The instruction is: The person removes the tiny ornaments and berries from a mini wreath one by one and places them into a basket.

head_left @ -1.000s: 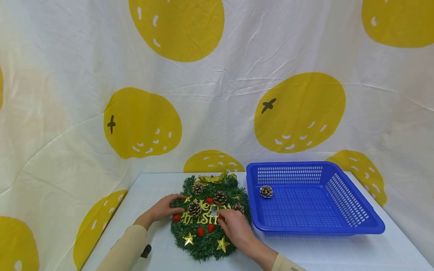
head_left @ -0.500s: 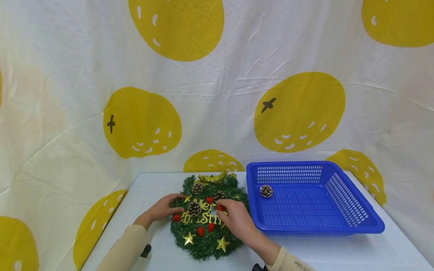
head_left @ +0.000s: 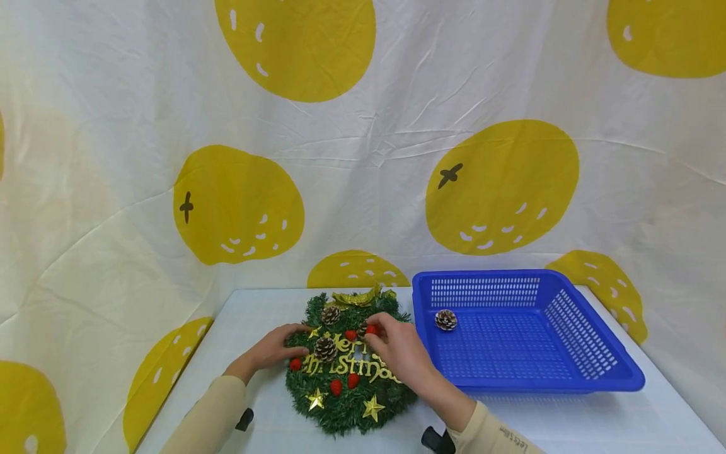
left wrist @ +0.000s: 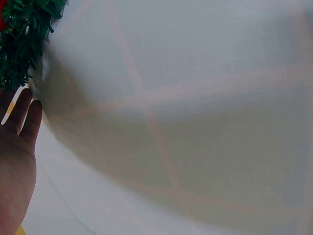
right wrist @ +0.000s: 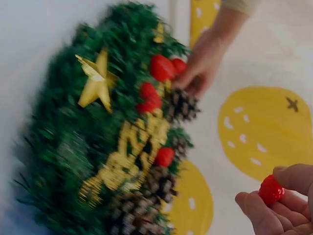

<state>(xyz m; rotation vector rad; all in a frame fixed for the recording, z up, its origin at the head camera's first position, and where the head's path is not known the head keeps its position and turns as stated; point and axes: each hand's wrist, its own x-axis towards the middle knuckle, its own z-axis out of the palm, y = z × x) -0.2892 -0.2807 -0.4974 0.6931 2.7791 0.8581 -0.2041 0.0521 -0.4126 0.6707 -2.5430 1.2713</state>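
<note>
A green tinsel Christmas wreath (head_left: 334, 417) with gold "Merry Christmas" lettering (head_left: 346, 366) lies on the table below me. Pine cones (head_left: 325, 349), red berries (head_left: 336, 388) and gold stars (head_left: 372, 409) decorate it. My right hand (head_left: 405, 356) is over the wreath's right side and pinches a loose red berry (right wrist: 271, 190) between thumb and fingers, raised off the greenery. At the left rim, my left hand (head_left: 278, 347) rests against the wreath, thumb and index finger spread at its edge. The left wrist view shows outstretched fingers (left wrist: 30, 122) right at the tinsel.
A blue plastic basket (head_left: 527, 386) stands right of the wreath, with one pine cone (head_left: 445, 320) in its left part. A gold bow (head_left: 356, 299) tops the wreath. Behind the white table (head_left: 258, 309) hangs a cloth (head_left: 363, 189) printed with yellow fruit.
My right hand has moved up and away from the lettering with the red berry pinched in it, uncovering the right end of the words. The left hand stays in place.
</note>
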